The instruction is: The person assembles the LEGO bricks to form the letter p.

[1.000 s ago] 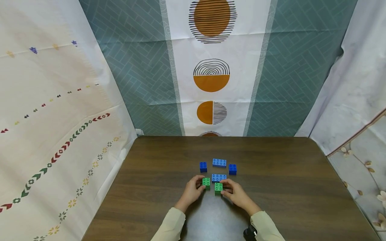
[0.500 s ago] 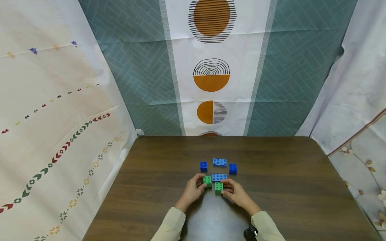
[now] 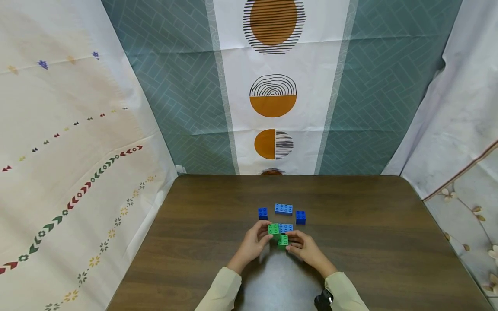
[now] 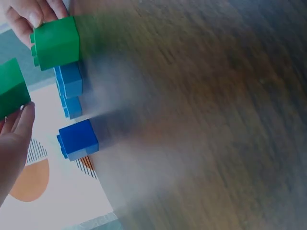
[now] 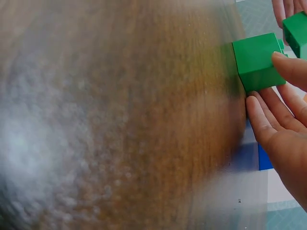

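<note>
My left hand (image 3: 253,242) pinches a green toy brick (image 3: 273,228) between thumb and fingers. The left wrist view shows this held brick (image 4: 12,87) raised off the table. My right hand (image 3: 306,251) grips a second green brick (image 3: 282,241) that stands on the table, studs up, thumb on its near side. In the head view the left brick overlaps the far left part of the second one and the left end of a light blue brick (image 3: 286,228). The right wrist view has both green bricks, the right-hand one (image 5: 259,62) being nearer the camera.
Behind the hands stand a light blue long brick (image 3: 283,209) and two dark blue bricks, one at left (image 3: 263,214) and one at right (image 3: 300,217). All are on the brown wooden table (image 3: 350,242). Patterned cloths (image 3: 183,86) hang around it.
My left hand has lifted its green brick and moved it right and away from me, towards the other green brick. The right hand and its brick stay nearly in place.
</note>
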### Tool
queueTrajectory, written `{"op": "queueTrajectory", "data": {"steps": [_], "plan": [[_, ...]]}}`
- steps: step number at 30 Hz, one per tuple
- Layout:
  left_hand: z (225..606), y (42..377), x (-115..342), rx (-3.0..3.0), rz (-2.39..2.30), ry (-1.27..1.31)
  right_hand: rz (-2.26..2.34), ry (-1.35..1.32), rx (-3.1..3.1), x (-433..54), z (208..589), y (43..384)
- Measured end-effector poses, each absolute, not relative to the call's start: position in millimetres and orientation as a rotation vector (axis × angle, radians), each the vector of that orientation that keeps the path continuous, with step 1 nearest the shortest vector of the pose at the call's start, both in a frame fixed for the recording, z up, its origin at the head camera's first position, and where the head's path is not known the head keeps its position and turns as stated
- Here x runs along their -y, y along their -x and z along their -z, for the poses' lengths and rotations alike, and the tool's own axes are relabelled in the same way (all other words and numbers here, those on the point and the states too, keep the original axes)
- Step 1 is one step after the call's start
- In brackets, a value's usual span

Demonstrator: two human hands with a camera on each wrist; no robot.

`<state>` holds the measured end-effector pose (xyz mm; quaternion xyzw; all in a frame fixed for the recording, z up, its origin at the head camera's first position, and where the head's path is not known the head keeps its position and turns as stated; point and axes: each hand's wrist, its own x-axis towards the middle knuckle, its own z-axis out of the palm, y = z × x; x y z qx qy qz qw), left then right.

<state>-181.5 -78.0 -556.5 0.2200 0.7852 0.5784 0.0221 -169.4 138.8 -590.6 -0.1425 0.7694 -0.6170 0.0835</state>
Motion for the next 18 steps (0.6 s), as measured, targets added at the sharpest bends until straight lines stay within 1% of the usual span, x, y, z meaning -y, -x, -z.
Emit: {"op": "queueTrajectory", "data": {"steps": [5, 7, 14, 18], "plan": [[561, 183, 75, -2.444, -1.785, -0.893, 1.859, 0.410, -2.277, -140, 591, 170], [561, 183, 73, -2.431, -1.766, -0.910, 1.862, 0.396, -2.276, -140, 591, 170], [555, 176, 66, -2.431, -1.694, -0.813, 1.861, 0.392, -2.282, -141, 594, 170], [542, 170, 64, -2.425, -1.705, -0.823, 1.854, 0.390, -2.290, -141, 595, 171]]}}
